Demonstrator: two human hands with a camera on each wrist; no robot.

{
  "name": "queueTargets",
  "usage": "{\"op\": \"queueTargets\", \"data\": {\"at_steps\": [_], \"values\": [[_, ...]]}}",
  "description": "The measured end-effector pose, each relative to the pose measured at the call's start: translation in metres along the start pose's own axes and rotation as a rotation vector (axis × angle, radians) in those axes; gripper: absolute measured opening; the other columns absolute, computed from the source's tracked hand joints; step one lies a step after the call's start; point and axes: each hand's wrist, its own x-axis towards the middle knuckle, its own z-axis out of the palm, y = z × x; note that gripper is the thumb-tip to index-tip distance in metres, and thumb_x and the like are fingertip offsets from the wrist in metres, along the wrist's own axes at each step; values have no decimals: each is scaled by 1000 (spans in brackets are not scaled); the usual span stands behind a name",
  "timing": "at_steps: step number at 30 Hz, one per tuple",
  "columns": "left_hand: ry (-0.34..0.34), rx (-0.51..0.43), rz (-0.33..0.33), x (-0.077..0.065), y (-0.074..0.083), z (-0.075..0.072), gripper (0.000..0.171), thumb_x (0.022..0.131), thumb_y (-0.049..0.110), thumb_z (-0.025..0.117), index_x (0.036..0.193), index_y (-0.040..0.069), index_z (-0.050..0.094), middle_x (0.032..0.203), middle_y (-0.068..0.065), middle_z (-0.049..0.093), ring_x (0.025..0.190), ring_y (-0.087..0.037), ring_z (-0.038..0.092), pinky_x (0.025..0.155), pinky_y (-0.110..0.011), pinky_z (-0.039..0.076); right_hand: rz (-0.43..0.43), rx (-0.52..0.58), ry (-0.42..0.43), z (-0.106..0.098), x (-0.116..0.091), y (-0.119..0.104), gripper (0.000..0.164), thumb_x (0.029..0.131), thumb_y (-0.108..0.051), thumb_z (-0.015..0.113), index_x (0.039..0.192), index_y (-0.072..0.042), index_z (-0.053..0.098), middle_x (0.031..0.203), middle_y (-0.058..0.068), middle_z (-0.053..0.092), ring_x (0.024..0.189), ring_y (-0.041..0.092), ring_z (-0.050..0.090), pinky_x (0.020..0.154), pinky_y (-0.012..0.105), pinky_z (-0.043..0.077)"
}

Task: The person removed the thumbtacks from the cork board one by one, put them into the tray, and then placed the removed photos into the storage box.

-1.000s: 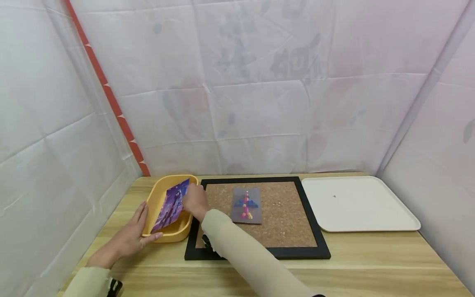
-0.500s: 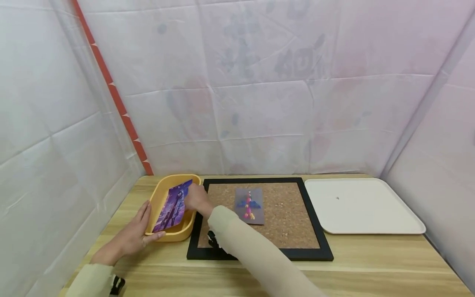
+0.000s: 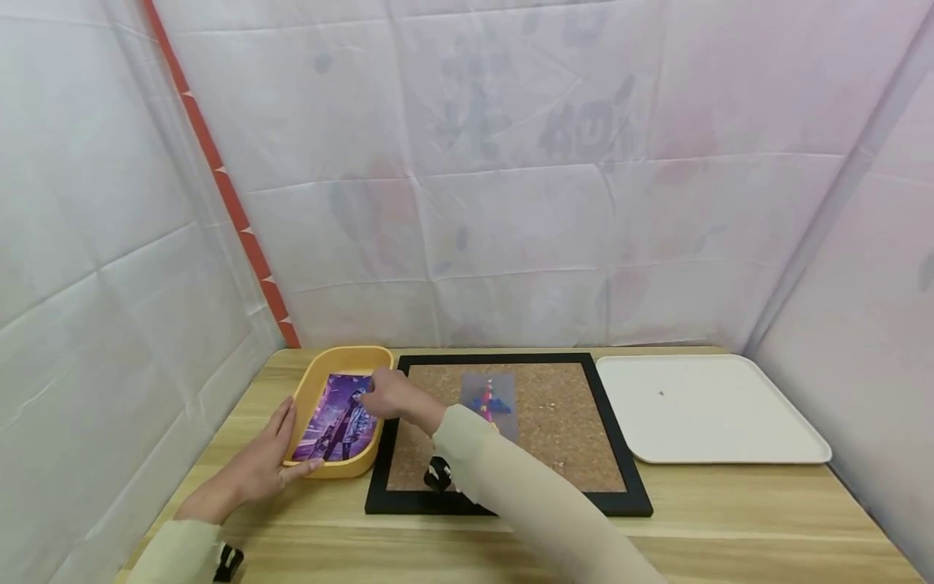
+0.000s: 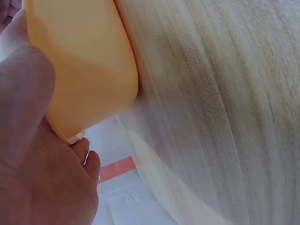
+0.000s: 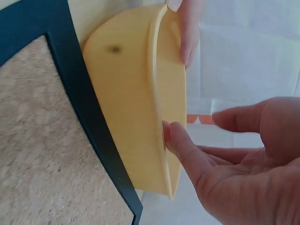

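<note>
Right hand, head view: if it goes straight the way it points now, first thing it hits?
Probably the purple picture card in the yellow bin: the right hand points left, with the card directly ahead of it. Depth is unclear, so it may already be touching.

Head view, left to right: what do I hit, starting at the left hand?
Left hand → yellow bin → black-framed corkboard → white tray.
</note>
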Motion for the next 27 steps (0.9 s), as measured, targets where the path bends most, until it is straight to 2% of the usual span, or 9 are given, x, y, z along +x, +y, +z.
{"op": "queueTargets", "data": {"at_steps": [2, 4, 7, 10, 12, 15, 19, 22, 27], "values": [[-10, 5, -15, -1, 0, -1, 113, 94, 53, 69, 154, -21, 7, 160, -42, 5, 141, -64, 22, 111, -68, 29, -55, -25, -31, 0, -7, 1, 50, 102, -16, 60, 56, -11, 43, 51, -3, 33, 44, 11, 30, 43, 26, 28], [-18, 10, -28, -2, 1, -3, 114, 94, 54, 69, 154, -21, 7, 160, -42, 5, 141, -64, 22, 112, -68, 29, -114, -61, -47, 0, -14, 3, 38, 103, -17, 60, 66, -7, 57, 58, -1, 45, 49, 11, 41, 47, 26, 35], [-18, 17, -21, 0, 3, -6, 115, 93, 54, 70, 153, -22, 9, 159, -44, 7, 140, -65, 24, 110, -69, 30, -177, -142, -59, 1, -24, 8, 21, 102, -20, 61, 103, -3, 72, 90, 2, 68, 76, 10, 61, 65, 25, 51], [-22, 4, -19, 1, 6, -8, 116, 92, 56, 70, 152, -23, 11, 158, -44, 8, 140, -65, 24, 111, -70, 29, -229, -187, -77, 1, -32, 15, 36, 102, -23, 61, 133, -3, 66, 125, 6, 69, 107, 12, 65, 86, 27, 55], [-32, -9, -31, 1, 7, -9, 117, 92, 58, 69, 152, -23, 10, 159, -44, 7, 141, -65, 22, 112, -69, 27, -281, -213, -80, 0, -36, 20, 36, 103, -22, 62, 132, -2, 66, 128, 8, 68, 111, 13, 64, 90, 26, 54], [-39, -13, -42, 2, 8, -9, 118, 90, 58, 70, 152, -23, 10, 159, -44, 6, 141, -64, 22, 113, -69, 27, -345, -228, -72, -2, -41, 29, 28, 102, -19, 63, 124, -1, 70, 119, 6, 69, 100, 12, 62, 84, 23, 51], [-26, -7, -38, 3, 8, -8, 118, 90, 57, 72, 152, -23, 11, 159, -43, 8, 140, -64, 25, 112, -68, 29, -328, -228, -62, -5, -48, 41, 23, 101, -14, 64, 119, -1, 71, 113, 7, 67, 93, 11, 57, 80, 22, 49], [-15, 0, -39, 3, 7, -7, 117, 90, 56, 72, 153, -22, 11, 159, -43, 9, 139, -64, 26, 111, -69, 30, -303, -271, -47, -8, -57, 47, 27, 100, -15, 65, 123, -2, 69, 118, 9, 67, 101, 11, 60, 88, 25, 51], [24, 22, -47, 1, 5, -1, 115, 91, 56, 71, 153, -21, 13, 160, -42, 9, 139, -65, 25, 110, -71, 29, -323, -376, -9, -11, -69, 57, 27, 101, -18, 64, 125, -6, 68, 124, 6, 65, 115, 16, 62, 100, 29, 51]]}}
